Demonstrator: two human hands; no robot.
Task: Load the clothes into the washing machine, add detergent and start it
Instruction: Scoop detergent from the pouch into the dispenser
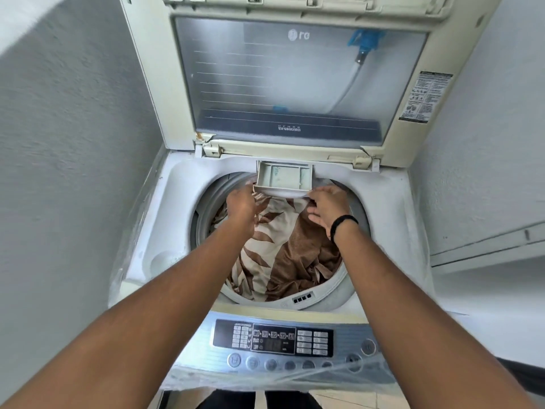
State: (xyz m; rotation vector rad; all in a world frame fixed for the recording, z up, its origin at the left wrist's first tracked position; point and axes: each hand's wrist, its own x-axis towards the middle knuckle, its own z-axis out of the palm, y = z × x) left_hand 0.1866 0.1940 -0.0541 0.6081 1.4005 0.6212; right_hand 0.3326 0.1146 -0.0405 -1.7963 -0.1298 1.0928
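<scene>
A top-loading washing machine (pixel 177 202) stands in front of me with its glass lid (pixel 295 78) raised upright. Brown and cream leaf-patterned clothes (pixel 283 249) fill the drum. At the drum's far rim the detergent drawer (pixel 283 178) is pulled out, showing pale compartments with a little residue. My left hand (pixel 240 203) is at the drawer's left front corner, fingers hidden under it. My right hand (pixel 328 206) touches the drawer's right front corner with fingers spread; a black band circles that wrist.
The control panel (pixel 274 339) with buttons and a dark display lies at the near edge, partly under clear plastic film. Grey walls close in on the left (pixel 73 172) and right. A white ledge (pixel 486 249) juts out at right.
</scene>
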